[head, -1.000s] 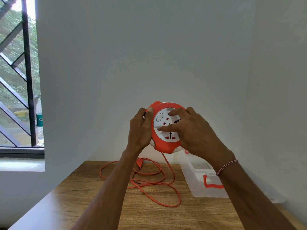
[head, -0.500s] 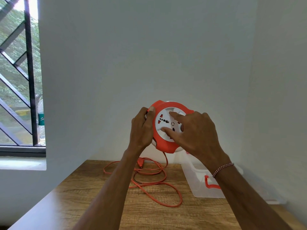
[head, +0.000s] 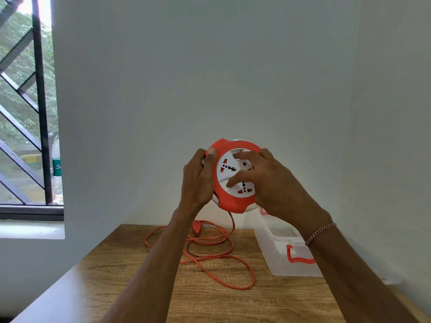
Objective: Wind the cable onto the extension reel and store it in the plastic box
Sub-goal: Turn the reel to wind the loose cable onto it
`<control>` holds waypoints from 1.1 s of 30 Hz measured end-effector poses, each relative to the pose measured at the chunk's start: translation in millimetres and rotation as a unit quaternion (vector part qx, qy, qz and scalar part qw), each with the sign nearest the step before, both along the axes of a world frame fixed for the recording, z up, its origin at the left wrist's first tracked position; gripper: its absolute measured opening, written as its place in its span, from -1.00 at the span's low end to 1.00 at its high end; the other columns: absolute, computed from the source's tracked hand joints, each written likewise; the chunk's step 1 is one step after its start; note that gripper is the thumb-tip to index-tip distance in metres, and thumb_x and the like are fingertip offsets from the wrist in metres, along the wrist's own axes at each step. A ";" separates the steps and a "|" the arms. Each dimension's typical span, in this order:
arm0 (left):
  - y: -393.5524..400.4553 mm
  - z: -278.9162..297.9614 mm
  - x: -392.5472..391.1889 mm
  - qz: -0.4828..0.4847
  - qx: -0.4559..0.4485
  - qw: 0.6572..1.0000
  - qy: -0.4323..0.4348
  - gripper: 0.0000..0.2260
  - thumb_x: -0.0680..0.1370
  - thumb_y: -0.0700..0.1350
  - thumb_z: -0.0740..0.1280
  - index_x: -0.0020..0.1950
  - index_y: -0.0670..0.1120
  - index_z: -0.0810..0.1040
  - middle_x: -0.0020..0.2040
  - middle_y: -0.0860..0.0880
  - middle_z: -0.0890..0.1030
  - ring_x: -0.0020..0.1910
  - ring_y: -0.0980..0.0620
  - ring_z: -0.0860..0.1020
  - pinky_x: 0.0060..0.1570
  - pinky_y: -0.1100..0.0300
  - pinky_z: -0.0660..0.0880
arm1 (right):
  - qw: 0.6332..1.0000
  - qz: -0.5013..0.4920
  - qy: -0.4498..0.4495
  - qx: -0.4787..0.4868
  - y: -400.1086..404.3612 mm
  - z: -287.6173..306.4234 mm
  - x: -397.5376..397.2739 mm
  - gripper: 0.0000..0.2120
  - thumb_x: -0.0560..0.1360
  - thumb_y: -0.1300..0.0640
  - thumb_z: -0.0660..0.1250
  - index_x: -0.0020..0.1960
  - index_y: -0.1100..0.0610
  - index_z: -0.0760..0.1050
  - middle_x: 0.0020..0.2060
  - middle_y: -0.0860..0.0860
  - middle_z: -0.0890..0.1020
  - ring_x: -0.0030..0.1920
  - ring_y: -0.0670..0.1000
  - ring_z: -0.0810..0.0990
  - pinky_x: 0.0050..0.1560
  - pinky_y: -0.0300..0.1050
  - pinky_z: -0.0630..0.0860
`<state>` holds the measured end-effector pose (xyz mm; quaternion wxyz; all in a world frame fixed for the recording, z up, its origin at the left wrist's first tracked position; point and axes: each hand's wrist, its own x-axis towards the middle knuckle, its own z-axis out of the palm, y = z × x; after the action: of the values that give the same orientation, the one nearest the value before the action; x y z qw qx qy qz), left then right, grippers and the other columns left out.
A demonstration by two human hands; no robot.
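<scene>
**Two hands hold the round reel up over the table**

In the middle of the frame, a round orange and white plastic extension reel [head: 234, 176] is held up in the air, in front of a plain white wall [head: 210, 78]. Its flat white face has small plug holes in it and looks toward the camera. The orange ring around it looks smooth and shiny.

The left hand [head: 198, 180] grips the left edge of the reel, with the thumb lying on the orange ring. The right hand [head: 268, 180] covers the right side of the face. Its fingers [head: 240, 177] are curled and press on the white part. This hand hides part of the face.

A thin orange cable [head: 224, 257] hangs down from the bottom of the reel. It lies in loose, messy loops on the brown wooden table [head: 130, 287] in the lower middle of the frame. The wood has a streaky grain. The left arm hides part of the loops.

A clear plastic box [head: 279, 252] with an orange clip sits on the table at the lower right, just beside the cable. The right arm covers part of it. A thin red and white bracelet [head: 320, 233] is around the right wrist.

At the upper left is a window with dark metal bars [head: 40, 101] and green leaves outside.
</scene>
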<state>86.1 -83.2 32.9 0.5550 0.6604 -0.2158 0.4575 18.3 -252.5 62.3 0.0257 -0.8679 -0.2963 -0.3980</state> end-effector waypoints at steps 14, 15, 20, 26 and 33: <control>0.2 1.0 -0.9 -0.006 -0.003 1.000 -0.008 -0.66 0.64 0.11 0.14 -0.04 -0.14 0.50 -0.23 0.09 0.64 -0.36 0.12 0.63 -0.40 0.32 0.56 | 0.987 -0.094 -0.096 0.085 1.9 -13.0 4.5 -0.41 0.37 -0.32 0.30 0.35 -0.16 0.41 0.15 0.11 0.60 0.06 0.13 0.57 0.05 0.06 0.53; 0.4 1.2 -0.8 -0.005 -0.004 1.000 -0.009 -0.67 0.63 0.11 0.14 -0.03 -0.13 0.51 -0.25 0.09 0.64 -0.35 0.12 0.64 -0.40 0.32 0.56 | 0.986 -0.097 -0.094 0.103 3.9 -13.1 4.5 -0.38 0.37 -0.38 0.25 0.35 -0.12 0.42 0.14 0.09 0.62 0.03 0.13 0.60 0.03 0.05 0.55; -0.4 0.0 -0.1 -0.004 -0.007 1.000 -0.003 -0.71 0.63 0.10 0.14 0.03 -0.07 0.53 -0.18 0.14 0.65 -0.25 0.15 0.66 -0.35 0.36 0.56 | 0.986 -0.059 -0.079 0.133 5.6 -8.2 3.1 -0.41 0.43 -0.32 0.25 0.30 0.04 0.50 0.11 0.07 0.65 0.01 0.11 0.63 0.00 0.01 0.57; -0.2 0.8 -0.6 -0.005 -0.010 1.000 -0.001 -0.69 0.60 0.15 0.13 0.02 -0.05 0.52 -0.18 0.14 0.65 -0.26 0.15 0.66 -0.35 0.36 0.56 | 0.992 0.046 -0.110 0.051 -3.9 -3.4 4.6 -0.72 0.32 0.20 0.53 0.02 0.10 0.64 0.11 0.13 0.62 0.08 0.19 0.53 -0.01 0.12 0.59; 1.2 0.8 -0.1 0.002 -0.008 1.000 -0.006 -0.71 0.61 0.13 0.13 0.02 -0.04 0.51 -0.18 0.16 0.64 -0.25 0.19 0.65 -0.37 0.39 0.54 | 0.998 -0.051 -0.033 -0.012 2.8 -5.6 1.5 -0.46 0.21 0.07 0.61 0.16 -0.15 0.59 0.31 0.07 0.48 0.18 0.19 0.42 0.08 0.13 0.52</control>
<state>86.0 -82.0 33.7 0.5582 0.6533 -0.2140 0.4645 19.8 -249.7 56.7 -0.0144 -0.8684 -0.2573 -0.4236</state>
